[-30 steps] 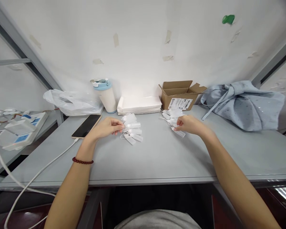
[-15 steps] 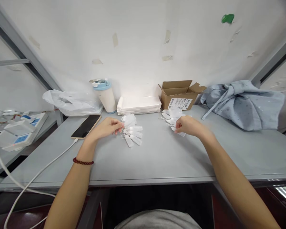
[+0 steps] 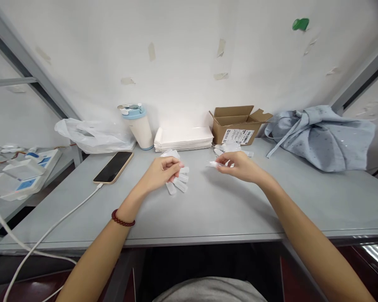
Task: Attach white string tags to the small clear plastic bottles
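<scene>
A small translucent white tag (image 3: 212, 164) is pinched between the thumb and fingers of my right hand (image 3: 241, 165), its end pointing left. Behind that hand lies a pile of similar white tags (image 3: 230, 147), partly covered by my fingers. My left hand (image 3: 160, 172) is closed in a pinch over the other pile of tags (image 3: 180, 185), whose pieces fan out toward me. Whatever those left fingertips may hold is too small to make out. A dark red braided bracelet (image 3: 122, 219) circles my left wrist.
Against the wall stand a stack of white sheets (image 3: 184, 138), an open cardboard box (image 3: 237, 126) and a tumbler (image 3: 140, 128). A charging phone (image 3: 114, 167), its white cable (image 3: 66, 216) and a plastic bag (image 3: 94, 136) lie left. A blue-grey cloth bag (image 3: 324, 138) sits right.
My right hand has moved left from the right pile with a tag in its fingers. My left hand has shifted right, from the pile's left edge to over it.
</scene>
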### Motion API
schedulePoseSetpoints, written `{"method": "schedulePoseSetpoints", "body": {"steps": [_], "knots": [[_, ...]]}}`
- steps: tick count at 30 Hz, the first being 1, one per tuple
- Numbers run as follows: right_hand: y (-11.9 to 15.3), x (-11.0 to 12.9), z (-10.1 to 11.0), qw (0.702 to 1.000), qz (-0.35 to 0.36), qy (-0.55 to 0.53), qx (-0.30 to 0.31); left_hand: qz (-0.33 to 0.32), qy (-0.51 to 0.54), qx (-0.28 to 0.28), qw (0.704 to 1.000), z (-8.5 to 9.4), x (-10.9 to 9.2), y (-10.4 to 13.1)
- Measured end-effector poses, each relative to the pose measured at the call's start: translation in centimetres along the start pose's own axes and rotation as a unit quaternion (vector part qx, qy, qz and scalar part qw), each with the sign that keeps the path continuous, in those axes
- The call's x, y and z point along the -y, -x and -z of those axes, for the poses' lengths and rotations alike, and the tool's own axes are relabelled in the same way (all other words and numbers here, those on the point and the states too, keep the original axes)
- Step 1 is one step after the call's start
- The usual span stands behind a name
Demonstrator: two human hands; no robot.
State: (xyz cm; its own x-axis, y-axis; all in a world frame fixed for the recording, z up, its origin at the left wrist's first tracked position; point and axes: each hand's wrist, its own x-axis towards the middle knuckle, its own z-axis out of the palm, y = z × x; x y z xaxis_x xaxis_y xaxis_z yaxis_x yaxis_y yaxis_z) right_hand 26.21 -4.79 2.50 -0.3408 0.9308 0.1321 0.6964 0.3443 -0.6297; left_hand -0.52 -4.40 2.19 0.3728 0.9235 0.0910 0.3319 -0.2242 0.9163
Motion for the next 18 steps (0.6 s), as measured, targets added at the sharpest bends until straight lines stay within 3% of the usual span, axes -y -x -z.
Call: {"method": "schedulePoseSetpoints", "body": {"steps": [6,13,18], "knots": [[0.5,1.7,-0.7,0.982,0.028,-0.187,0.025,0.023,0.021,0.056,0.998,-2.4,-0.2,0.1],[0.5,2.0,-1.4,0.961,0.032,-0.271,0.039,0.006,0.036,0.004,0.999,-2.0,0.0,-0.1],[0.4,1.7,-1.4,0.965,0.027,-0.26,0.034,-0.011,0.054,0.01,0.998,-1.7,-0.1,0.0]]}}
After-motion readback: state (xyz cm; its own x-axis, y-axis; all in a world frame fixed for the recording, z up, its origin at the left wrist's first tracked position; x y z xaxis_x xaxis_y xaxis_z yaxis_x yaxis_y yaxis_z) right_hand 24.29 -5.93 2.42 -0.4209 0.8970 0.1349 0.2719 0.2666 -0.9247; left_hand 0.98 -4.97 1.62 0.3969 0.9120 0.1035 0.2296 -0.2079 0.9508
